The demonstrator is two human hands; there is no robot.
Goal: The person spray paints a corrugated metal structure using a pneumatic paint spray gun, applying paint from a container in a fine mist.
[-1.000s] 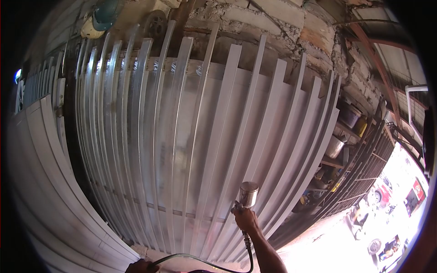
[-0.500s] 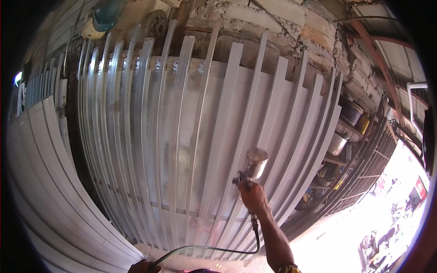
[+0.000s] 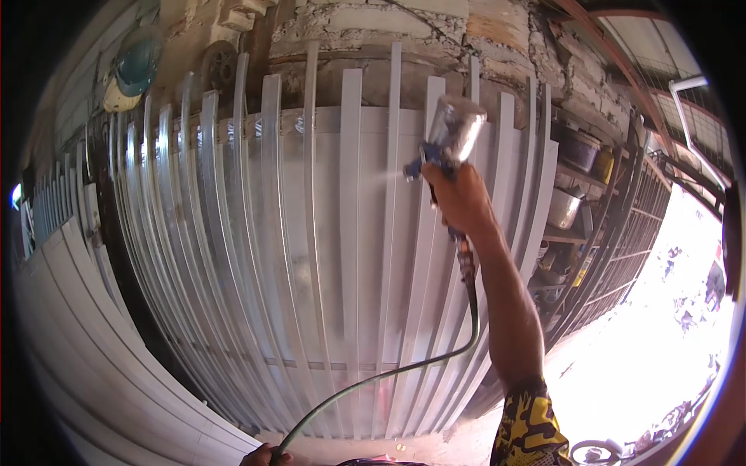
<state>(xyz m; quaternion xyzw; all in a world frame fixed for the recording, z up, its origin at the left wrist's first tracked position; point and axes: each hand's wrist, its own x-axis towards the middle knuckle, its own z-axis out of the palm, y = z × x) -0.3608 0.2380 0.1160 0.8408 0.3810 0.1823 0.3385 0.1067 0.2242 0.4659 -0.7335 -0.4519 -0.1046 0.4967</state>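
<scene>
My right hand (image 3: 460,196) is wrapped round the handle of a spray gun (image 3: 437,155) with a metal cup (image 3: 458,128) on top. The nozzle points left, with a faint mist in front of it, near the upper part of upright metal strips (image 3: 351,194). From the gun's base a green hose (image 3: 373,379) curves down to my left hand (image 3: 264,457), which is closed round it at the bottom edge.
Curved metal sheets (image 3: 101,342) stand at the left. Behind the strips is a rough block wall (image 3: 350,31), with helmets (image 3: 138,66) hanging at the upper left. Shelves (image 3: 563,233) with pots and a barred gate (image 3: 622,256) are at the right.
My right hand has risen with the spray gun, drawing the hose up. Mist now shows at the nozzle. The camera view has shifted, and more of the right sleeve shows.
</scene>
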